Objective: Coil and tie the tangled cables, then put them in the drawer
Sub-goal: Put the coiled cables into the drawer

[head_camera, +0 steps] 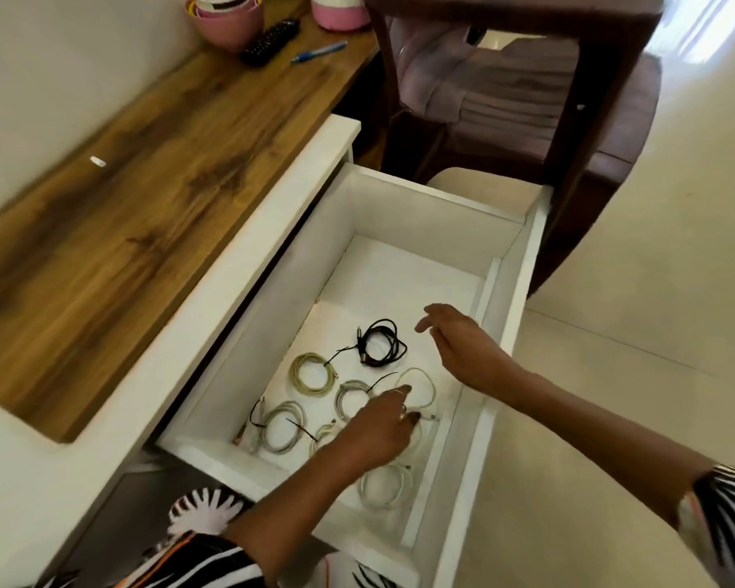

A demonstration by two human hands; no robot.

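A white drawer (404,214) is pulled out from under a wooden surface (153,171), and the coiled cables lie on its floor. A black cable (380,342) sits near the middle of the drawer floor. Beside it, toward the surface side, is a yellowish cable (312,372) tied with a thin black tie. A pale grey cable (351,396) lies just next to that one, and another grey cable (282,426) with a black tie lies by the drawer's near-left corner. One white cable (386,485) rests near the drawer's near edge, partly under the arm. The left hand (378,430) reaches down into the drawer with its fingers pressed together on a thin loop of light cable (419,390) (it has a small plug at the end, right by the fingertips). The right hand (463,345) floats above the far-right side of the drawer with its fingers spread and loose, holding nothing. Both arms wear striped black and white sleeves (730,515). On the far end of the surface there are pink bowls (228,19), a black remote (270,42) and a blue pen (319,52). A small white thing lies alone on the surface; I cannot tell what it is.
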